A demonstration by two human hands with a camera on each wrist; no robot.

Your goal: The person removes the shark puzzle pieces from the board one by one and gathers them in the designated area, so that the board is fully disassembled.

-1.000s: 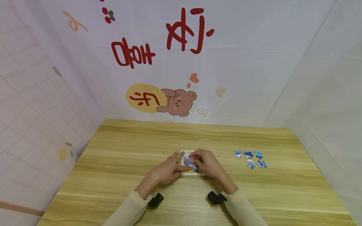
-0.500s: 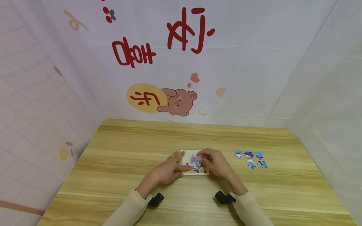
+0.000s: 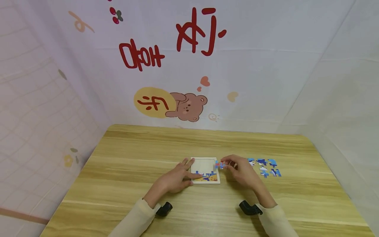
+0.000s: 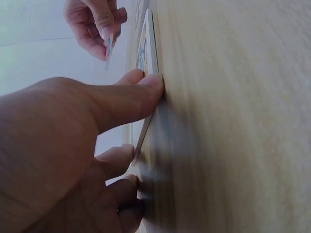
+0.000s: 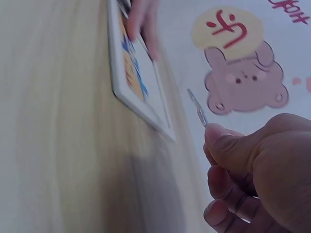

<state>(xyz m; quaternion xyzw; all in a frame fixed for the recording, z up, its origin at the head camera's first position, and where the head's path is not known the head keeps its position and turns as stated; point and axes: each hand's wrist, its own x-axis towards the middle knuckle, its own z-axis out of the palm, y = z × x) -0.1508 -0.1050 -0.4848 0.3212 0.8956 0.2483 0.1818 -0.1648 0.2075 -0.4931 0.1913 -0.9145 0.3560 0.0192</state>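
A white-rimmed jigsaw tray (image 3: 218, 179) lies on the table, with a bottom row of joined jigsaw pieces (image 3: 211, 177) in yellow and blue; its upper part is bare. My left hand (image 3: 176, 179) rests at the tray's left side, a finger stretched over the row and the thumb (image 4: 150, 85) against the near edge. Just past the tray's right rim, my right hand (image 3: 243, 171) pinches a small joined section of blue and red jigsaw pieces (image 3: 219, 164) between thumb and fingers. In the right wrist view this section (image 5: 197, 108) appears edge-on, raised off the table.
Several loose blue and white jigsaw pieces (image 3: 275, 172) lie on the wooden table (image 3: 133, 148) to the right, partly behind my right hand. A white printed curtain (image 3: 251, 65) with a bear stands behind the table.
My right hand has lifted the blue and red joined pieces out of the tray and carried them right, past its rim. The tray's upper part is now uncovered. My left hand stays in place.
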